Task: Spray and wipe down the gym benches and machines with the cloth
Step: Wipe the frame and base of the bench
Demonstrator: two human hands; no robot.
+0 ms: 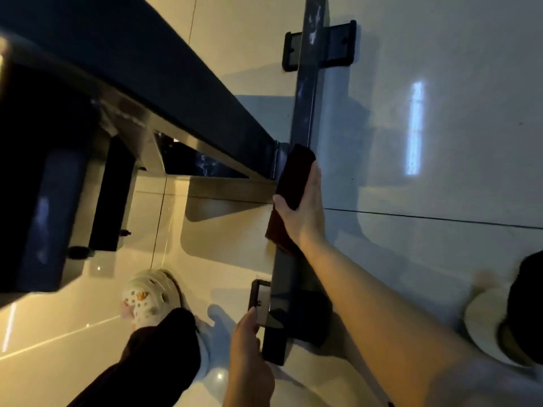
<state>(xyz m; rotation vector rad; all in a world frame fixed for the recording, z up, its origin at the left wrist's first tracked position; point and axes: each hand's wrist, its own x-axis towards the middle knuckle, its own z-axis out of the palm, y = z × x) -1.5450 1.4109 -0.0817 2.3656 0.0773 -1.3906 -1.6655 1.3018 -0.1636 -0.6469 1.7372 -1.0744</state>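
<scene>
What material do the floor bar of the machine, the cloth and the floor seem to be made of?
Floor bar: probably painted steel, dark with a slight gloss; it has straight square edges and pale smears.
Cloth: soft dark fabric, matte, folded under the right hand; the exact weave cannot be seen.
Floor: likely polished tile, pale and glossy; it reflects light and shows thin joint lines.

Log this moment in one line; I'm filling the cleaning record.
step: wiping | right hand: grips cloth on base bar | left hand: touches bar end | spray: unseen
</scene>
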